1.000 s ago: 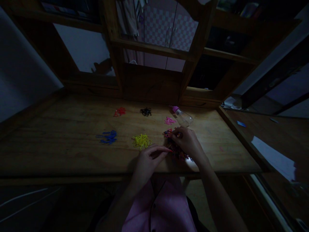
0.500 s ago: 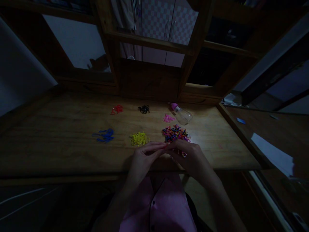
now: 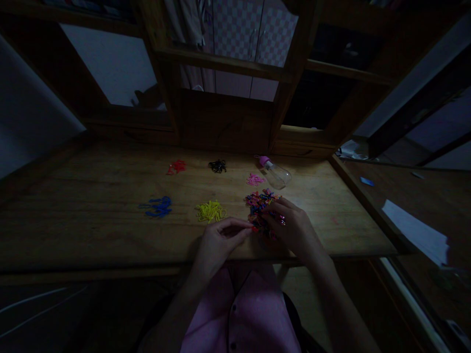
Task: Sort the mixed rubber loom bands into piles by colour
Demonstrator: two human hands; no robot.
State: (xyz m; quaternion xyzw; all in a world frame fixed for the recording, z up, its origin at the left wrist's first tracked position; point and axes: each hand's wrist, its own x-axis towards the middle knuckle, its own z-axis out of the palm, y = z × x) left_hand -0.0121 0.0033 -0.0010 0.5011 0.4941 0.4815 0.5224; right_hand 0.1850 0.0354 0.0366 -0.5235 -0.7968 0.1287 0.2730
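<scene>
A mixed heap of small coloured clips (image 3: 259, 206) lies on the wooden desk (image 3: 91, 215) in front of me. My right hand (image 3: 292, 228) rests on the near side of that heap, fingers curled into it. My left hand (image 3: 221, 240) sits just left of the heap, fingertips pinched together on something small and red. Sorted little piles lie further out: yellow (image 3: 209, 211), blue (image 3: 157, 207), red (image 3: 176, 167), black (image 3: 218, 166) and pink (image 3: 254, 179).
A clear bottle with a pink cap (image 3: 275, 173) lies on its side behind the heap. A wooden shelf unit (image 3: 224, 117) rises along the desk's back edge. White paper (image 3: 415, 233) lies on a second surface to the right.
My right hand moved back up onto the mixed heap from the desk's near edge. My left hand stayed near the heap, fingertips still pinched.
</scene>
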